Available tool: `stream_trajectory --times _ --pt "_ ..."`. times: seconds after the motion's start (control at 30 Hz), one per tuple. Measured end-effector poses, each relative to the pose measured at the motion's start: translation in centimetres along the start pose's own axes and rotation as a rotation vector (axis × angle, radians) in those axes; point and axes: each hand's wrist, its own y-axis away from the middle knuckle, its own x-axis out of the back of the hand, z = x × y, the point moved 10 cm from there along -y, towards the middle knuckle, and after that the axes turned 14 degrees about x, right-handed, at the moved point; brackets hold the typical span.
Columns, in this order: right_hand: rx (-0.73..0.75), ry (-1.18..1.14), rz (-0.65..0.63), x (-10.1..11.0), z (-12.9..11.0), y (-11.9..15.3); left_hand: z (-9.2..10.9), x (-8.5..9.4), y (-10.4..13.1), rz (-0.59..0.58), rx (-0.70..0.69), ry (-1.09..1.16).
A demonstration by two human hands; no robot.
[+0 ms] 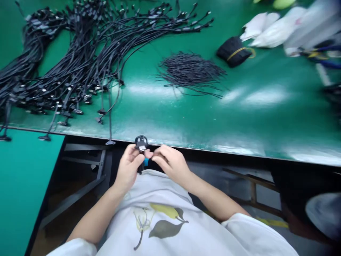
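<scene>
Left hand point(126, 170) pinches a looped, metal-tipped black cable point(141, 144), curled right hand point(172, 164) beside it, grip unclear.

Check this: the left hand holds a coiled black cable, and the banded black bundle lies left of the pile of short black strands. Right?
No: the head view shows the banded bundle to the right of the pile. The left hand does hold the coiled cable.

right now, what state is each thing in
left hand, closed on coiled cable
coiled cable, looped up, held
right hand, curled, grip unclear
loose cables, spread in overlapping bunches
thin black strips, loosely piled
black bundle, yellow band around it
white items, overlapping, blurred
</scene>
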Motion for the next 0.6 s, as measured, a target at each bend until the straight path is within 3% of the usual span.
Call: stream_trajectory --times 0.07,0.17,0.27,0.33,0.43,0.53,0.6 --pt "0.108 0.126 0.019 0.2 -1.6 0.1 1.0 0.0 -0.3 0.067 -0.072 -0.002" --pt "0.169 0.146 -0.032 -1.4 -2.4 0.1 0.8 -1.0 -1.2 0.094 -0.037 0.004" --pt "0.096 0.088 -0.041 -1.6 -1.1 0.0 0.2 -2.9 -1.7 0.026 -0.015 -0.110" --pt "0.009 0.085 -0.051 -0.4 0.3 0.1 0.6 -4.4 -1.5 -0.058 -0.095 -0.320" --pt "-0.146 0.251 0.051 5.6 3.2 1.6 2.7 -4.5 -0.5 -0.057 -0.314 -0.753" --pt "-0.350 0.527 0.254 15.5 6.8 5.3 6.4 -0.8 0.7 0.278 -0.545 -1.080" --pt "-0.478 0.764 0.409 22.8 8.8 8.3 8.4 2.3 1.6 0.532 -0.613 -1.229"
